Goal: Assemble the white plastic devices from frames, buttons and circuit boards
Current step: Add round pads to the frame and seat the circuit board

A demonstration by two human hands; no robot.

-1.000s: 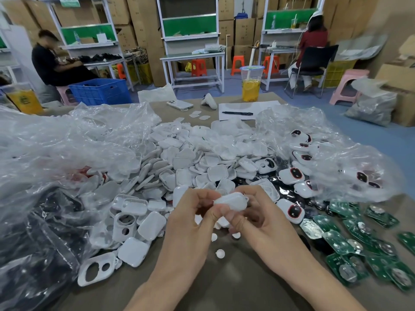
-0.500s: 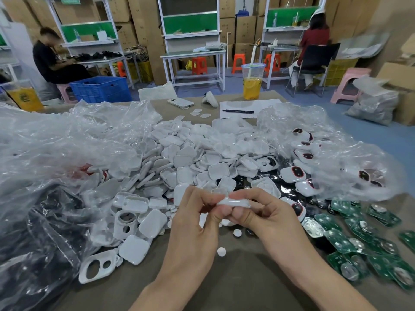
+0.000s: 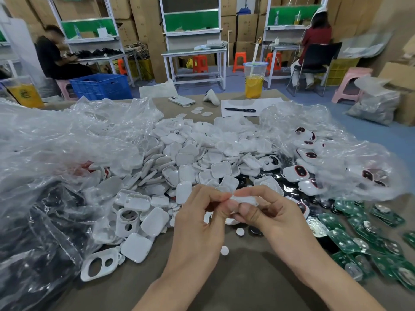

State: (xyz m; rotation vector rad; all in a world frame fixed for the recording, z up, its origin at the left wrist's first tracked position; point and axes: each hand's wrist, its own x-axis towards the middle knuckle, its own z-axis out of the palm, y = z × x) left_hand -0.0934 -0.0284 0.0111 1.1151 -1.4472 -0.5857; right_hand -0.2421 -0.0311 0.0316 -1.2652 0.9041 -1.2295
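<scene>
My left hand (image 3: 199, 221) and my right hand (image 3: 267, 212) meet above the table's near middle and pinch one white plastic shell (image 3: 246, 200) between their fingertips; it lies edge-on and is mostly hidden by my fingers. Behind them spreads a big heap of white shells (image 3: 202, 158). White frames with two holes (image 3: 100, 263) lie at the near left. Small round white buttons (image 3: 224, 250) dot the brown table under my hands. Green circuit boards (image 3: 363, 241) lie at the right. Finished devices with red-black windows (image 3: 296, 172) sit right of the heap.
Crumpled clear plastic bags (image 3: 56, 153) cover the left side, and another bag (image 3: 350, 162) rests at the right. At the far table edge stand a cup of yellow drink (image 3: 253, 80), a phone (image 3: 182, 101), paper with a pen (image 3: 240, 110). Two seated people work at benches behind.
The white shell has turned from broadside to edge-on between my fingertips. Both hands stay together in the same spot.
</scene>
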